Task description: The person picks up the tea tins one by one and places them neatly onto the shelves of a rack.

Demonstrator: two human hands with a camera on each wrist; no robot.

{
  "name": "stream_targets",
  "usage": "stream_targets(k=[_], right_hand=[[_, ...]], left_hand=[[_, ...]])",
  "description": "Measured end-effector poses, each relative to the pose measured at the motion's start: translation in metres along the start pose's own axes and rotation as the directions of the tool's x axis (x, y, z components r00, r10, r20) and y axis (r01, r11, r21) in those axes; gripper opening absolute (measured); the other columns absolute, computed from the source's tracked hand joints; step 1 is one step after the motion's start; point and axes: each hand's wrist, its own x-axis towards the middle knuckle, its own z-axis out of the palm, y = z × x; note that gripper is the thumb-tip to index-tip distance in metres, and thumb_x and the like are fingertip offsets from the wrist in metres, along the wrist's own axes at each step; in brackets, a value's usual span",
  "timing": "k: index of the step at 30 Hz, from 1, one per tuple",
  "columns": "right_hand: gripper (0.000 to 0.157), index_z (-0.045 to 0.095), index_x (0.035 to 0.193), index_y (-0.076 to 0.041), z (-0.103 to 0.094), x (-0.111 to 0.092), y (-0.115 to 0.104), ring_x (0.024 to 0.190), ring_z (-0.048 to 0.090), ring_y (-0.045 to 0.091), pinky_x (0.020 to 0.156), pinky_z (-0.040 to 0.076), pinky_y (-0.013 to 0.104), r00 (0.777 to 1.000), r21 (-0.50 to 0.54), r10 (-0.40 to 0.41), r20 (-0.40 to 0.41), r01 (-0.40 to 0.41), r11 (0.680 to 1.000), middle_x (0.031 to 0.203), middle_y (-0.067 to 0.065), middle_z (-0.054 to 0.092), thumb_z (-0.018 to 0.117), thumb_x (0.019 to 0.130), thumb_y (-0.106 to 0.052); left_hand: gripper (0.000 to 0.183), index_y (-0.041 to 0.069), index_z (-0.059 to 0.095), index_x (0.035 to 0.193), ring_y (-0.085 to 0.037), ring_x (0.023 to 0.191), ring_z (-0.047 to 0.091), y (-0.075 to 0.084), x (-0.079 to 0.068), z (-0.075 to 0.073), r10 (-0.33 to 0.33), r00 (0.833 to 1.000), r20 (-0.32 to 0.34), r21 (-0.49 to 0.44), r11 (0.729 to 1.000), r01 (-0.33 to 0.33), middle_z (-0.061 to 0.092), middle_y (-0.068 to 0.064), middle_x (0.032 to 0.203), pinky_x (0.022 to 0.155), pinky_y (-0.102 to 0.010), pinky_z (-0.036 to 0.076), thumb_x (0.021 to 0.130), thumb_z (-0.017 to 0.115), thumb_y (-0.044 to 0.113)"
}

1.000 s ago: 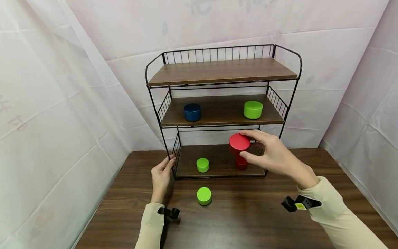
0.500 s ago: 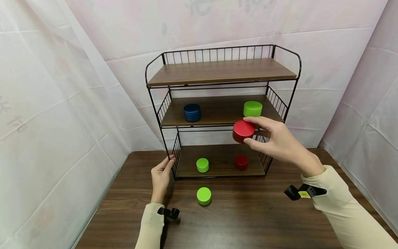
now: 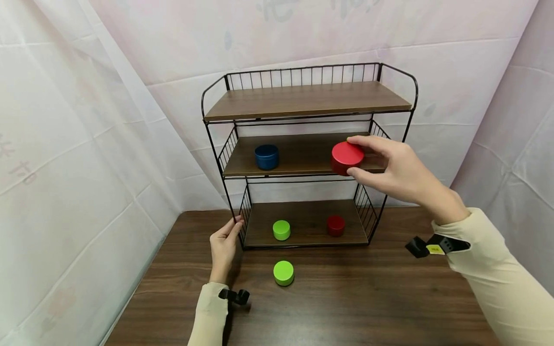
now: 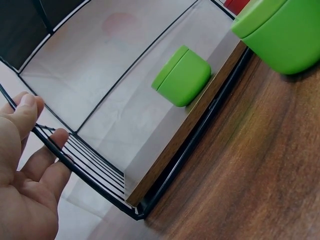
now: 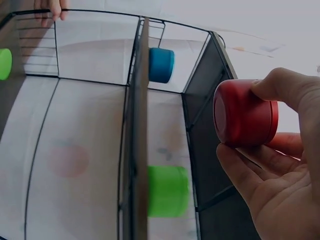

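Note:
My right hand (image 3: 396, 166) pinches a round red tin (image 3: 347, 157) between thumb and fingers, in front of the middle shelf's right side. In the right wrist view the red tin (image 5: 245, 114) is off every board. My left hand (image 3: 223, 247) grips the left side frame of the black wire rack (image 4: 85, 182) near its bottom. On the middle shelf stands a blue tin (image 3: 266, 157) to the left; a green tin (image 5: 168, 191) there is almost hidden in the head view by the red tin and right hand. The bottom shelf bears a small green tin (image 3: 282, 230) and a small dark red tin (image 3: 335, 226).
Another green tin (image 3: 283, 273) stands on the wooden table (image 3: 346, 298) in front of the rack. The top shelf (image 3: 307, 98) has a wire rail around its back and sides. White cloth (image 3: 108, 144) hangs behind and beside the rack.
My right hand has lifted the red tin from in front of the bottom shelf up to middle shelf height, drifting slightly right. The left hand has stayed on the frame.

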Motion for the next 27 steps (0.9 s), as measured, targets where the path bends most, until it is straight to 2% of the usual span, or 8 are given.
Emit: stream_targets(k=[7,12,18,22,27], right_hand=[[0.055,0.062,0.139,-0.002,-0.016,0.013,-0.002,0.098,0.065,-0.004,0.086,0.052,0.007,0.999,-0.024,0.010,-0.052,-0.011,1.000,0.126,0.012,0.069,0.079,0.087,0.000],[0.054,0.062,0.140,-0.002,-0.026,0.022,-0.003,0.101,0.065,-0.004,0.089,0.052,0.007,0.997,0.011,0.056,-0.059,-0.056,0.998,0.129,0.015,0.067,0.077,0.089,-0.001],[0.053,0.061,0.139,0.001,-0.039,0.035,-0.005,0.102,0.065,-0.003,0.086,0.053,0.008,0.995,0.066,0.068,-0.079,-0.062,0.996,0.130,0.023,0.065,0.076,0.088,0.001],[0.053,0.061,0.139,0.003,-0.047,0.044,-0.007,0.098,0.068,0.001,0.086,0.054,0.009,0.992,0.111,0.086,-0.090,-0.076,0.991,0.126,0.016,0.067,0.075,0.088,0.002],[0.053,0.061,0.141,-0.001,-0.057,0.055,-0.008,0.096,0.068,-0.004,0.085,0.053,0.007,0.988,0.073,0.122,-0.097,-0.115,0.991,0.129,0.018,0.066,0.076,0.090,-0.004]], left_hand=[[0.024,-0.008,0.073,0.119,-0.003,0.103,0.073,0.003,0.000,-0.002,-0.003,1.000,-0.017,-0.009,1.000,0.003,0.071,-0.031,0.117,0.091,-0.016,0.056,0.098,0.068,0.001],[0.027,-0.012,0.070,0.122,-0.001,0.104,0.072,0.003,-0.001,-0.002,-0.011,1.000,-0.001,0.007,1.000,0.011,0.070,-0.031,0.118,0.092,-0.015,0.055,0.099,0.068,0.002],[0.028,-0.012,0.070,0.122,0.000,0.105,0.071,0.002,-0.001,0.000,-0.011,1.000,-0.002,0.005,1.000,0.011,0.072,-0.029,0.116,0.093,-0.014,0.054,0.098,0.068,0.003],[0.027,-0.012,0.070,0.121,0.000,0.104,0.072,0.001,-0.001,0.002,-0.011,1.000,-0.003,-0.011,1.000,0.011,0.071,-0.030,0.117,0.092,-0.014,0.055,0.098,0.068,0.002],[0.026,-0.011,0.071,0.121,0.001,0.104,0.071,0.003,-0.002,0.003,-0.010,1.000,0.000,-0.010,1.000,0.010,0.070,-0.031,0.118,0.091,-0.014,0.055,0.099,0.068,0.002]])
